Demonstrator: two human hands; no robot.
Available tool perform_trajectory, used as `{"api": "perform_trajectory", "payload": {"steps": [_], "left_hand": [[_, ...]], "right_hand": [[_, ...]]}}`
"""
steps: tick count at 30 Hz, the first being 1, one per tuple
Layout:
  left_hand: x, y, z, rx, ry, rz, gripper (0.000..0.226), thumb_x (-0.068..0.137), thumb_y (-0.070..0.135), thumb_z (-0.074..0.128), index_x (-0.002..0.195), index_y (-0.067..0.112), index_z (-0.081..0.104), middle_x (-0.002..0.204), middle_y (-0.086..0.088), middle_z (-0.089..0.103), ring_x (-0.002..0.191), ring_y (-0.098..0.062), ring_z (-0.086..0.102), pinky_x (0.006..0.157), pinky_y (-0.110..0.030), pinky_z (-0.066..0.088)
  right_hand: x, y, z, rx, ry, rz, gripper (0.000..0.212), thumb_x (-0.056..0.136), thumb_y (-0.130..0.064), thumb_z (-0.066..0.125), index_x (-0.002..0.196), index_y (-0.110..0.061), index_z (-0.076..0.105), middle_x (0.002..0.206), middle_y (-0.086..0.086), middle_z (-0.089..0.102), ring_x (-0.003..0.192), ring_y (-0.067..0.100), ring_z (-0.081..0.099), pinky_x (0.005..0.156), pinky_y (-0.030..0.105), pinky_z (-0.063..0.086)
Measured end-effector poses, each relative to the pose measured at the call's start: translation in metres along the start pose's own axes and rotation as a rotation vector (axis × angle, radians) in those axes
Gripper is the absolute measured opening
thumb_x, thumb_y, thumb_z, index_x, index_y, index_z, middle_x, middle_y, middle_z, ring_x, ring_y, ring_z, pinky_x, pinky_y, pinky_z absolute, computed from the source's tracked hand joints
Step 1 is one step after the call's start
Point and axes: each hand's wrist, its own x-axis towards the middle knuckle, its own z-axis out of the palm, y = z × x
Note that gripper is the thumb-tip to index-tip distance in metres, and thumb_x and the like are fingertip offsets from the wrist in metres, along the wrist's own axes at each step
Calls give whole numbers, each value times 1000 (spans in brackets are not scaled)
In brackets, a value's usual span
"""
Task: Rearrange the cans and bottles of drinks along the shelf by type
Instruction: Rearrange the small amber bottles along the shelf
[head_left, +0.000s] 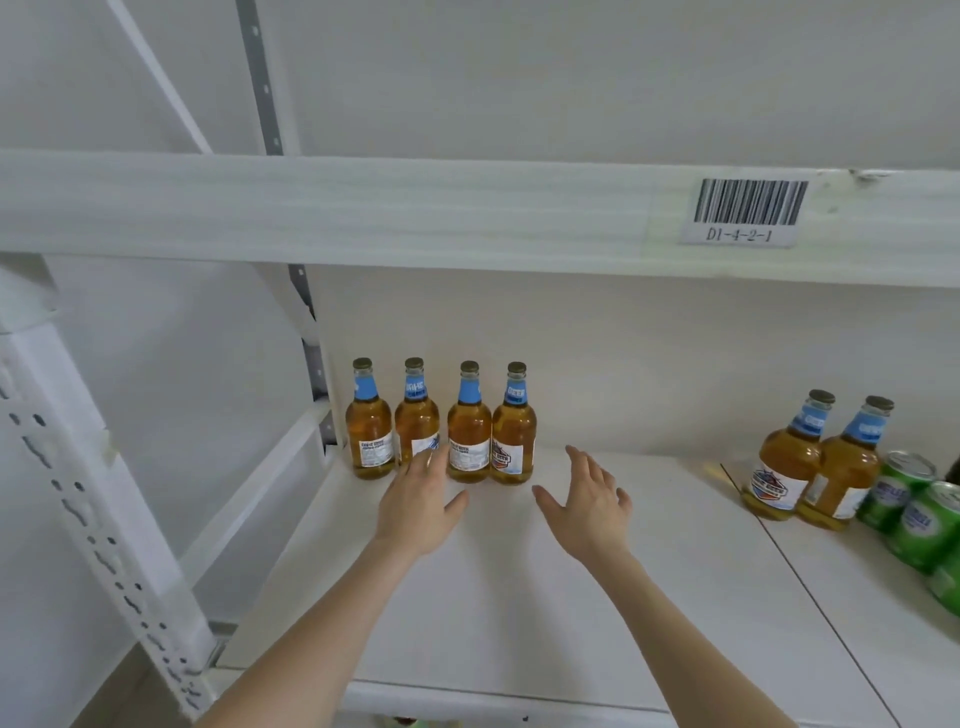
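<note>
Between the two hands: bare white shelf (498, 597), open from the thumbs forward to the front lip.
Above the fingers: upper shelf beam (363, 208) with a barcode label (748, 210), clear of the bottle caps.
Left of the left fingers: perforated white upright (104, 519) and a side rail close the shelf end.
Left hand (418, 506): palm down, fingers spread wide, holding nothing; fingertips overlap the second bottle's base, contact cannot be told.
Right hand (589, 512): palm down, fingers splayed and straight, holding nothing, in front of the fourth bottle.
Row of four bottles (469, 431): upright, amber liquid, blue neck labels, just beyond the fingertips along the back wall.
Two more bottles (787, 462): upright, side by side, well right of the right fingers.
Green cans (919, 514): clustered just beside that pair.
</note>
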Motion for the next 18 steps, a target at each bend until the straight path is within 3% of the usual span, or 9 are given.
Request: {"api": "perform_trajectory", "payload": {"steps": [5,10,13,16,18], "left_hand": [[41,-11,15,-165,33,-30,74,92,48,59,152,21,26,151,-5,43,135,-24,45,104,-38,47],[66,-19,47,-352,-25,-148,78,94,42,61,154,15,19,158,-4,33,141,-23,40,109,-33,39],[76,-20,68,-527,-91,-157,76,93,33,64,154,18,21,155,6,35,143,-17,36,112,-31,33],[90,-28,92,-698,-110,-183,78,87,31,72,151,25,28,150,11,44,139,-13,42,115,-36,36],[97,-29,102,-804,-103,-219,76,88,25,72,151,24,29,148,11,45,135,-9,45,109,-28,37]], "right_hand": [[53,-3,4,116,23,-10,73,93,-56,50,153,-24,24,156,-1,35,142,23,34,112,46,31],[101,-9,18,246,-12,-5,72,93,-54,53,152,-23,26,152,4,42,136,27,41,106,47,38],[124,-13,32,407,-50,-18,71,92,-49,58,151,-23,28,151,6,44,133,29,46,106,49,41],[142,-20,43,653,-92,-20,63,94,-38,60,149,-21,34,142,5,50,123,24,52,96,33,44],[150,-24,49,783,-106,-28,50,95,-34,60,141,-21,44,123,-1,59,111,18,58,87,28,45]]}}
